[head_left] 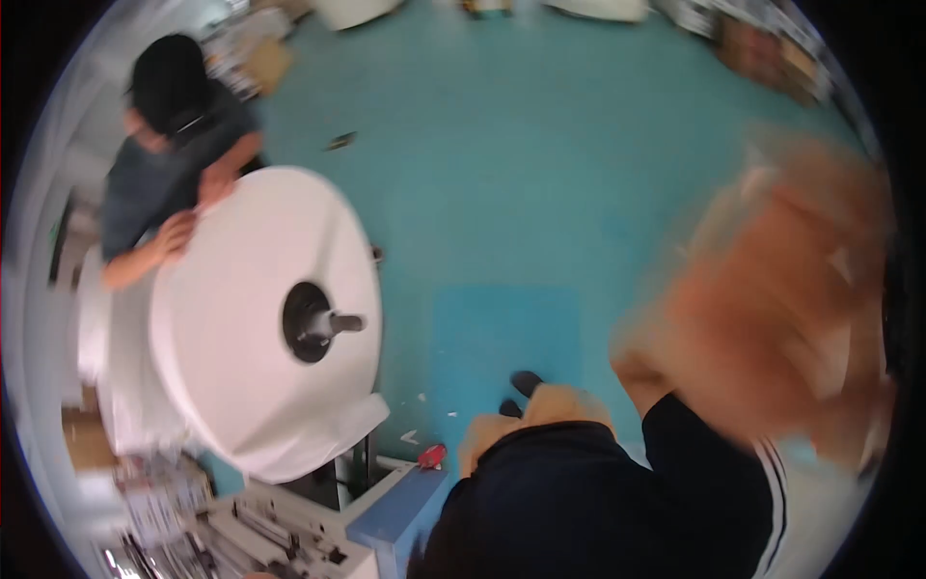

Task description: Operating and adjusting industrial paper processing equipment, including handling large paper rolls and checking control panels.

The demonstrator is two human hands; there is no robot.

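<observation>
My bent right arm, in a dark sleeve [709,439] with white stripes, is at the right. From its elbow [637,378] a large, smeared orange-brown shape [752,309] spreads upward, close to the camera. It looks like my raised forearm and right hand, but fingers and anything held are lost in the blur. My left hand does not show. To my left stands a huge white roll [231,318] with a dark core [297,338] and a shaft [345,323] sticking out. A co-worker's hands [176,234] rest on the roll's far left edge.
Below the roll is a machine frame [280,531] with a blue panel [391,516]. A red object [431,456] lies at its corner. Cardboard boxes [757,53] stand far right. A small dark item [340,141] and white scraps [409,437] lie on the green floor [502,174].
</observation>
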